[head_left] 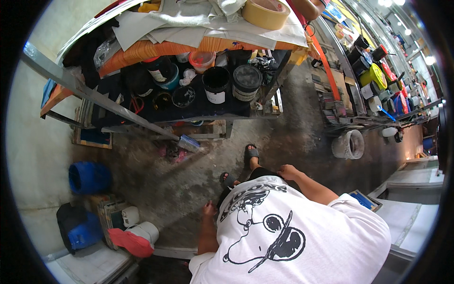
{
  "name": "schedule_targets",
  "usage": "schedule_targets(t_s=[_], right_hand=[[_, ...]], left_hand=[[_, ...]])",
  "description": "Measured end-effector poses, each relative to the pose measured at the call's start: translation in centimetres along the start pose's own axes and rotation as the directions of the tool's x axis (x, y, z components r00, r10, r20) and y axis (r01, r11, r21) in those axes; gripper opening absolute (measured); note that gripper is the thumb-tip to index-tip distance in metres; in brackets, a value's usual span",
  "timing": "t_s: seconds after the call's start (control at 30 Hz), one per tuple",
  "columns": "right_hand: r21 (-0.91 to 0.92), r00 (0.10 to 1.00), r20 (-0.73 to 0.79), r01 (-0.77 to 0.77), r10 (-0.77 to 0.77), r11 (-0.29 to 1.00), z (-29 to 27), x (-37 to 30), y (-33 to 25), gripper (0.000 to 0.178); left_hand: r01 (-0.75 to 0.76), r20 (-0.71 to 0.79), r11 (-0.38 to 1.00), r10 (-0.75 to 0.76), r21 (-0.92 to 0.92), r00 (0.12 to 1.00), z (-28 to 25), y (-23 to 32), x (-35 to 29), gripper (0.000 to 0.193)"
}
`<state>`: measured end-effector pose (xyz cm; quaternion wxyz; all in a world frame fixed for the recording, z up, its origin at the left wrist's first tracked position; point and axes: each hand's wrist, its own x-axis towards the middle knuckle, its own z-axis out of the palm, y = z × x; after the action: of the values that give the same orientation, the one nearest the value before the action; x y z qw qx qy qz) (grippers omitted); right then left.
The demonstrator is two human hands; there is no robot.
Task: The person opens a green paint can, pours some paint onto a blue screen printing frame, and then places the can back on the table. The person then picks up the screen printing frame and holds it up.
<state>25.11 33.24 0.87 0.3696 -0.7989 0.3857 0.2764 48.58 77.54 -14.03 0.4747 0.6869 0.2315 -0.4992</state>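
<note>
My left hand [209, 208] hangs low at my left side, its fingers curled in with nothing seen in them. My right hand [287, 172] is beside the dark shorts [266, 173] at my right hip, loosely closed, and no object shows in it. Both hands are apart from the work table [189, 46] ahead. On its dark lower shelf [189, 108] stand an open black tub [216, 79], a lidded dark tub [247, 78], an orange-topped tub [202, 59] and several other containers. A wide roll of tan tape [266, 13] lies on the table top near crumpled cloth [222, 8].
A grey metal bar [101, 90] slants across the left. Blue barrels [90, 177], a white bucket [144, 231] and a red cloth [130, 241] are at lower left. A whitish bucket [348, 144] stands by the right-hand rack. Another person's arm [309, 7] shows at the top.
</note>
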Motion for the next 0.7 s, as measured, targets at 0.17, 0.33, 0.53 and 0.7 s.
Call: schedule_targets(t_s=[0.17, 0.33, 0.53, 0.7], right_hand=[[0.044, 0.998, -0.023, -0.049, 0.050, 0.998, -0.5, 0.1, -0.9, 0.035], [0.011, 0.997, 0.008, -0.074, 0.074, 0.997, -0.6, 0.6, -0.2, 0.045], [0.010, 0.995, -0.002, -0.099, 0.099, 0.995, -1.4, 0.4, -1.0, 0.035], [0.020, 0.997, -0.025, -0.073, 0.073, 0.997, -1.4, 1.1, -0.9, 0.032]], left_hand=[[-0.258, 0.008, 0.911, 0.270, 0.321, 0.963, 2.0, 1.3, -3.6, 0.033], [-0.145, -0.065, 0.800, 0.223, 0.582, 0.973, 2.9, 3.4, -5.8, 0.033], [-0.323, -0.095, 0.940, 0.334, 0.114, 0.938, 1.4, -0.5, -0.8, 0.018], [-0.397, -0.126, 0.914, 0.385, -0.090, 0.914, 1.4, -1.1, 0.8, 0.014]])
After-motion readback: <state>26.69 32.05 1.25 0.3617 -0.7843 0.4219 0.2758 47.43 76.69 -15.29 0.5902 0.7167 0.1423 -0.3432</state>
